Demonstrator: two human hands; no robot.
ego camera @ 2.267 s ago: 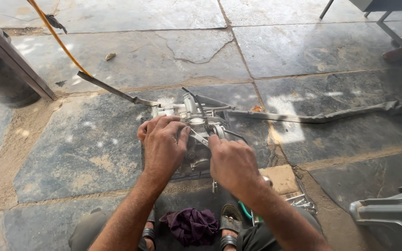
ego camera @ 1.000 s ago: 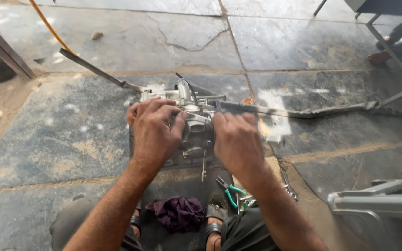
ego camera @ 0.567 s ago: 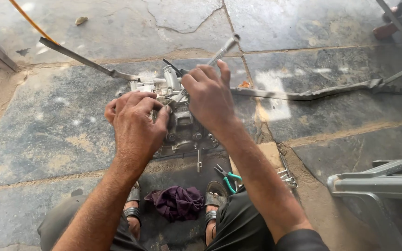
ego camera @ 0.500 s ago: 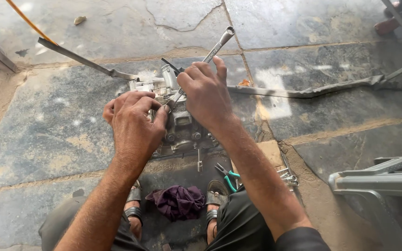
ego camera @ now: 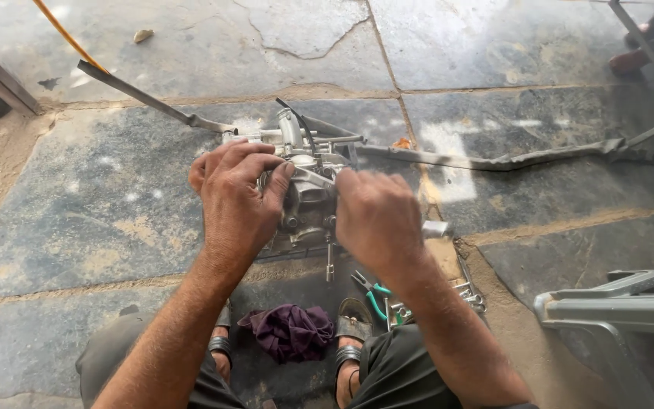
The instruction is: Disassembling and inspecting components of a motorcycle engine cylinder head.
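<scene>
A grey metal engine part (ego camera: pixel 306 204) with tubes and a black hose on top sits on the stone floor in front of me. My left hand (ego camera: pixel 235 198) grips its left side, fingers curled over the top. Lower on its right side, my right hand (ego camera: pixel 376 220) is closed around a metal spanner (ego camera: pixel 310 175). The spanner's thin shaft shows between the two hands and a round metal end (ego camera: pixel 437 228) sticks out past my right wrist. My hands hide most of the part's top face.
A purple rag (ego camera: pixel 291 332) lies between my sandalled feet. Green-handled pliers (ego camera: pixel 372 295) and several small tools (ego camera: pixel 467 291) lie at right. A long bent metal bar (ego camera: pixel 493 159) crosses the floor behind the part. A grey metal frame (ego camera: pixel 615 303) stands at right.
My right hand, which held the spanner raised above the part, has come down to the part's right side. My left hand has stayed on the left side.
</scene>
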